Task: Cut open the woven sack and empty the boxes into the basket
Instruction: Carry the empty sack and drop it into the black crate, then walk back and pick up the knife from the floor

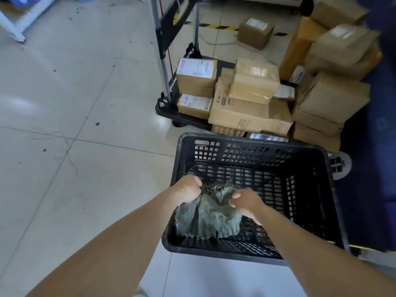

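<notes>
A crumpled grey-green woven sack (209,219) with a frayed top edge hangs inside the black slatted plastic basket (300,189) on the floor. My left hand (188,188) grips the sack's left upper edge. My right hand (246,201) grips its right upper edge. Both hands hold the sack bunched over the basket's near left part. Apart from the sack, the basket's inside shows only its slatted floor and walls. Cardboard boxes (252,99) are stacked beyond the basket.
A black platform trolley (169,112) with a metal handle carries several labelled boxes behind the basket. More boxes (334,67) are piled at the far right, one (255,33) alone on the floor. Pale tiled floor (75,125) spreads left. A dark blue object (372,168) stands at the right.
</notes>
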### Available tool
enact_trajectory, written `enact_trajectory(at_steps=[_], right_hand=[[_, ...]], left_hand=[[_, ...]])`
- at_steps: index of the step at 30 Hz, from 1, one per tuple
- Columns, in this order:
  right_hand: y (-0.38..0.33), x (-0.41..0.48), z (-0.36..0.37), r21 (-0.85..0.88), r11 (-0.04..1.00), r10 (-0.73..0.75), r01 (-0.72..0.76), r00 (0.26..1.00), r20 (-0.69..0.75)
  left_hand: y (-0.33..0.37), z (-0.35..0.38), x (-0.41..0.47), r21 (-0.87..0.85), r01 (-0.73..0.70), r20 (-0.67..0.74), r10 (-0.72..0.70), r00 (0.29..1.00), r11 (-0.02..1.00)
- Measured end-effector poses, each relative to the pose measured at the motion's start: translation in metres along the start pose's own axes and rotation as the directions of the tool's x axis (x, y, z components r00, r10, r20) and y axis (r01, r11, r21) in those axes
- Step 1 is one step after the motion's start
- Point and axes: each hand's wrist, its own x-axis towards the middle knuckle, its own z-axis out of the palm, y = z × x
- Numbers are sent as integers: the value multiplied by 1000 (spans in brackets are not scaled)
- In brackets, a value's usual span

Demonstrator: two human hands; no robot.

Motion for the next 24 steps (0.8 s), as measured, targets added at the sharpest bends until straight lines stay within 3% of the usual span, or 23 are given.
enact_trajectory(at_steps=[7,13,17,19,24], right_hand=[[-113,-127,-85,-100,976,-197,192,979,-50],[-248,-286,-155,-327,849,-471,415,875,-112],[-334,-396,-178,-494,685,-643,536,763,-63],[-374,-455,-178,-611,533,-739,585,674,1],[-444,-600,-150,-721,154,-913,675,376,157]], left_hand=[[71,-102,-142,44,-128,-89,131,987,991],[115,-224,-315,162,-278,-262,313,913,947],[121,-298,-444,257,-259,-401,347,848,931],[114,-326,-508,299,-210,-496,340,799,931],[76,-352,-681,316,-40,-750,276,601,948]])
